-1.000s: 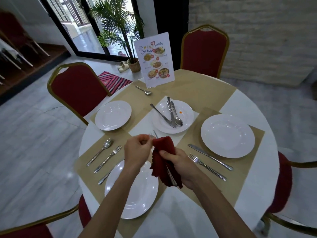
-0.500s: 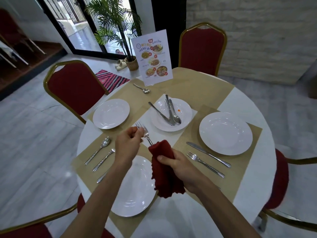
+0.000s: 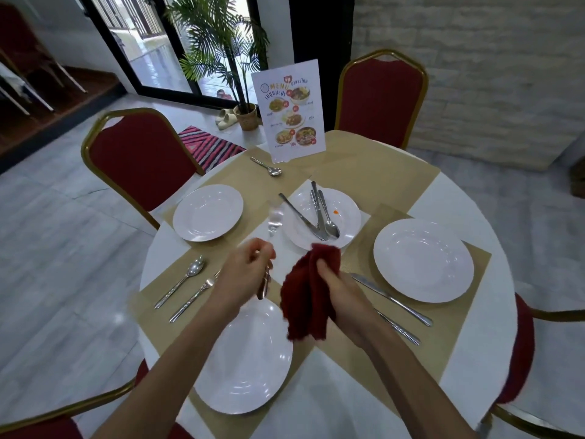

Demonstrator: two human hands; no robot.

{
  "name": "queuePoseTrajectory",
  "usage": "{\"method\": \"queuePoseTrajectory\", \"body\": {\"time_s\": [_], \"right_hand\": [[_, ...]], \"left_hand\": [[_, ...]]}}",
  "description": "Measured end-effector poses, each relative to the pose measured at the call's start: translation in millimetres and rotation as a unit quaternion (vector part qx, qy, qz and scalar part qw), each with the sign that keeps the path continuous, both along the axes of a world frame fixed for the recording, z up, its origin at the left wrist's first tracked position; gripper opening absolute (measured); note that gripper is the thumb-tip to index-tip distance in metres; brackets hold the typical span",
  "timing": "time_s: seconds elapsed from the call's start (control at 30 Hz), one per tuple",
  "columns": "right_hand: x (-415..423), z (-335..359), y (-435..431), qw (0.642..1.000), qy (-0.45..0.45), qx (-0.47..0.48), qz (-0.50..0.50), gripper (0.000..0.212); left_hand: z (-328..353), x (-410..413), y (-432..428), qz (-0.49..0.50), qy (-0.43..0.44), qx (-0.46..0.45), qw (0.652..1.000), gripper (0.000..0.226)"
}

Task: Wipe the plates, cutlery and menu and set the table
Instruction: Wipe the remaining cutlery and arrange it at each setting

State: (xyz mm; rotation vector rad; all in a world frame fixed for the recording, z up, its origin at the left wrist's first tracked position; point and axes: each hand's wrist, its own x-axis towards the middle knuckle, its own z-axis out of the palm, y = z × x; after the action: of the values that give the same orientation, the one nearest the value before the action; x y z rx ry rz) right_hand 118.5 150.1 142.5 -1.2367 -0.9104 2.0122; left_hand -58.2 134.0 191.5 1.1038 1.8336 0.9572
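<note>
My left hand (image 3: 245,269) grips a fork (image 3: 271,221) by its middle, tines up and blurred, above the table. Just to its right my right hand (image 3: 337,289) holds a dark red cloth (image 3: 308,289) that hangs down. A near plate (image 3: 243,356) lies below my hands. The middle plate (image 3: 345,213) carries a knife, a spoon and more cutlery. Other white plates lie at left (image 3: 207,212) and right (image 3: 422,259). The menu card (image 3: 289,110) stands at the far edge.
A spoon (image 3: 180,282) and fork (image 3: 193,299) lie on the left tan mat, a knife (image 3: 391,299) and fork (image 3: 399,327) on the right mat, a small spoon (image 3: 267,167) by the menu. Red chairs (image 3: 139,160) ring the round table (image 3: 468,340).
The fork has come free of the cloth: my left hand pulled it out and raised it tines up. My right hand keeps the cloth, which now hangs loose.
</note>
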Motion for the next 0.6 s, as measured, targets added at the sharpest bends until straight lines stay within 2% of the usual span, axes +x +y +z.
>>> {"method": "queuePoseTrajectory", "body": {"time_s": [0.07,0.13,0.2,0.3,0.5,0.6], "right_hand": [[-14,7,19,0.999,-0.01,0.021,-0.027,0.044],[-22,13,40,0.997,-0.033,0.056,-0.041,0.029],[-22,18,59,0.994,-0.052,0.075,-0.058,0.014],[-21,26,78,0.993,-0.075,0.084,-0.035,0.014],[-56,14,126,0.986,-0.145,0.076,0.03,0.014],[-85,7,167,0.979,-0.181,0.087,0.02,0.01]], "left_hand": [[-2,8,-1,-0.11,0.062,-0.036,0.991,0.026],[-2,4,6,-0.197,0.103,-0.065,0.973,0.025],[3,-17,22,-0.244,0.151,-0.082,0.955,0.024],[8,-54,51,-0.295,0.232,-0.1,0.922,0.022],[-19,-112,130,-0.262,0.349,-0.024,0.899,0.013],[-41,-132,175,-0.218,0.41,0.017,0.886,0.02]]}}
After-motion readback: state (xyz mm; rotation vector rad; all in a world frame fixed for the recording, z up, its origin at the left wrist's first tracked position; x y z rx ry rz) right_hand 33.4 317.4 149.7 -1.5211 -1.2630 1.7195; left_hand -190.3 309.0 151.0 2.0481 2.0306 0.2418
